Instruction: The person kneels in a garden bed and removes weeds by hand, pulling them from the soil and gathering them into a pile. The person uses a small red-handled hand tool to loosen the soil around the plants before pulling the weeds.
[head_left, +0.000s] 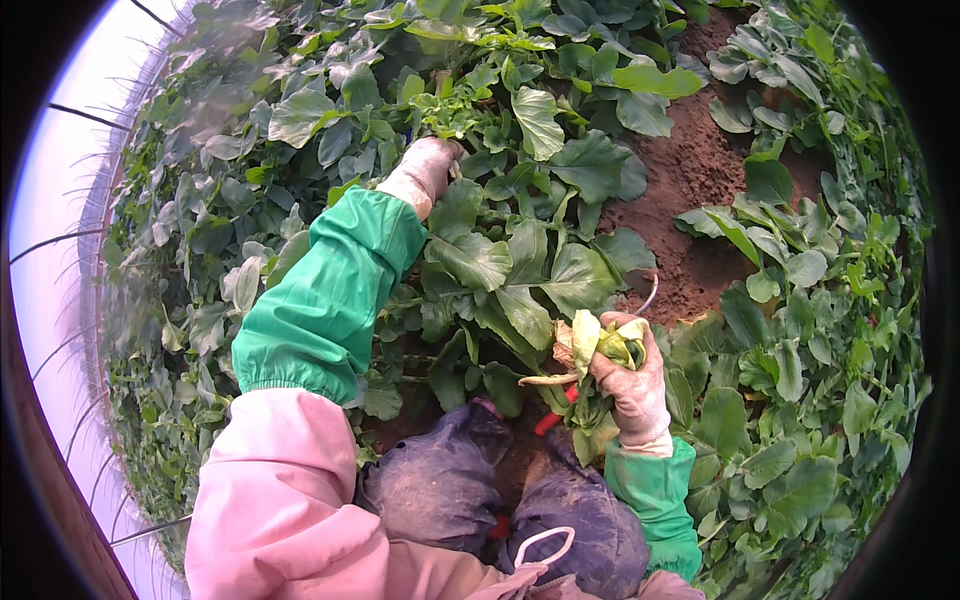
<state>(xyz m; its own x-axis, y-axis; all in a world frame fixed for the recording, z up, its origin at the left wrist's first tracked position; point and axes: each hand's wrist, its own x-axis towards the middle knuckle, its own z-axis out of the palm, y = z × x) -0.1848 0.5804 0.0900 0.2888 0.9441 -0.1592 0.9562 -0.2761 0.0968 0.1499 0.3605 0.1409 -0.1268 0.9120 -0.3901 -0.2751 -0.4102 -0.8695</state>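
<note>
My left hand (430, 171), in a pale soiled glove, reaches into the leafy crop plants, its fingers curled at the stems below a light-green leaf cluster (450, 112). Leaves partly hide what the fingertips touch. My right hand (630, 367), gloved too, is closed around a bunch of yellowed and wilted leaves (589, 345). A tool with a red handle (555, 412) passes below that bunch, and a thin curved metal piece (651, 292) shows just above the hand. Whether the two belong together is hidden. Broad green leaves (525, 277) spread between my hands.
Bare reddish soil (675, 187) runs as a furrow at the upper right, with more leafy plants (787, 435) beyond it. My knees in dark, dusty covers (435, 480) are at the bottom. Plastic sheeting with thin hoops (60, 187) borders the left side.
</note>
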